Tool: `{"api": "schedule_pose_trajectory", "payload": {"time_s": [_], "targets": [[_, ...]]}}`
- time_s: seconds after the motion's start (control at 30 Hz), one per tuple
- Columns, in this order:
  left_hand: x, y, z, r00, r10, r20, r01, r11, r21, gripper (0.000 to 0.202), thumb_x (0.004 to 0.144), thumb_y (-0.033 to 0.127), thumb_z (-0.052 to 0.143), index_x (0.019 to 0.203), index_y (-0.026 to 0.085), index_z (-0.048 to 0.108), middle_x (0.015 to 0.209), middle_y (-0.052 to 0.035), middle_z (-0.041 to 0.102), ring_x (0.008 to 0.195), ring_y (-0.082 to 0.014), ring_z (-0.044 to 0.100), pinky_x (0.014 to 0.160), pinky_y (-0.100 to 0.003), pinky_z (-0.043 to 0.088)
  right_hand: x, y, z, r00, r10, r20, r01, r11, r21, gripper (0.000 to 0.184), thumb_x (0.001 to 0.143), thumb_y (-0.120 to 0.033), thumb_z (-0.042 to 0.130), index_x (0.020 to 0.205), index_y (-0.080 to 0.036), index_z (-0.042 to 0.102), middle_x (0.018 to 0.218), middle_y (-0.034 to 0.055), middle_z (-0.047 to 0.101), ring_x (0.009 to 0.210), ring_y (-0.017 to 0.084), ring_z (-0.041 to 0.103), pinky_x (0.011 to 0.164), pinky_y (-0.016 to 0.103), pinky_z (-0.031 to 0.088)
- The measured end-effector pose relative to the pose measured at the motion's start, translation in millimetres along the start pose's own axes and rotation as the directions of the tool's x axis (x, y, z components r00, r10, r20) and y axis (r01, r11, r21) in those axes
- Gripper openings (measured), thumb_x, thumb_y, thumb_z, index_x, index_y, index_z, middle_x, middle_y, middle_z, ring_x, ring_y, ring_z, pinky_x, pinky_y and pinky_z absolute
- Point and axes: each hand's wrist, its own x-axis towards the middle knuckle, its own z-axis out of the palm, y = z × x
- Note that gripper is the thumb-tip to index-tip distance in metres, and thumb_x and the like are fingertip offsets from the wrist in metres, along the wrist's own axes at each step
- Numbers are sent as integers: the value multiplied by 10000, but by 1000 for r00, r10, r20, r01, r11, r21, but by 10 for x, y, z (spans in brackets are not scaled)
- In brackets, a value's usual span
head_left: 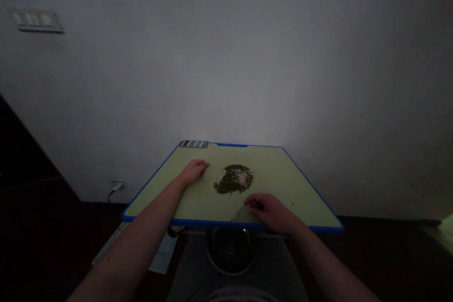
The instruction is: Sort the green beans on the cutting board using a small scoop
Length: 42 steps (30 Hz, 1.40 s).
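A heap of small, dull green mung beans (pixel 233 180) lies near the middle of a pale yellow-green board (pixel 272 165) with a raised blue rim, and a pale pinkish patch (pixel 243 178) shows among the beans on the heap's right side; what that patch is, the dim view doesn't settle. The beans form a loose, uneven mound with scattered strays along its edges. The left hand (pixel 194 171) rests on the board just left of the heap, not touching it, its fingers lying close together and slightly curled. The right hand (pixel 269 211) sits nearer the front rim, its fingers curved down over a clear, round plastic lid (pixel 244 213). They touch the lid, but whether they pinch it can't be told, as the hand hides the grip. A tiny reddish speck (pixel 292 204) lies on the board to the right. At the far rim sits a flat blister strip (pixel 193 144). Below the near rim, a dark round bowl (pixel 230 250) with a pale rim rests against grey cloth (pixel 279 264). A white sheet (pixel 163 252) pokes out at lower left. Beyond the board rises a pale wall (pixel 226 56), with a switch plate (pixel 37 20) high on the left and a plugged-in socket (pixel 116 185) low down.
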Motion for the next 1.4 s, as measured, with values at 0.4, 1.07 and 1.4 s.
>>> {"api": "schedule_pose_trajectory", "payload": {"time_s": [0.4, 1.07, 1.4], "targets": [[2, -2, 5, 1000, 12, 20, -12, 1000, 14, 395, 686, 502, 427, 472, 171, 430, 374, 41, 379, 373, -81, 326, 423, -233, 260, 310, -98, 125, 996, -88, 11, 89, 995, -35, 227, 722, -160, 477, 920, -184, 587, 679, -7, 558, 615, 100, 479, 571, 207, 349], [-6, -3, -23, 1000, 24, 19, -24, 1000, 12, 382, 696, 476, 437, 471, 167, 429, 377, 42, 388, 374, -80, 336, 425, -235, 270, 44, -35, 42, 1000, -26, 17, 26, 1000, 12, 222, 723, -187, 476, 912, -191, 593, 806, 18, 601, 717, 125, 519, 647, 238, 388], [16, -47, -24, 1000, 29, 7, -29, 999, 35, 375, 685, 488, 433, 493, 166, 444, 393, 47, 399, 388, -82, 342, 433, -235, 268, 10, -4, 159, 922, 117, -369, -138, 990, -32, 245, 732, -258, 451, 924, -184, 584, 617, -9, 564, 557, 117, 501, 555, 230, 371]]}}
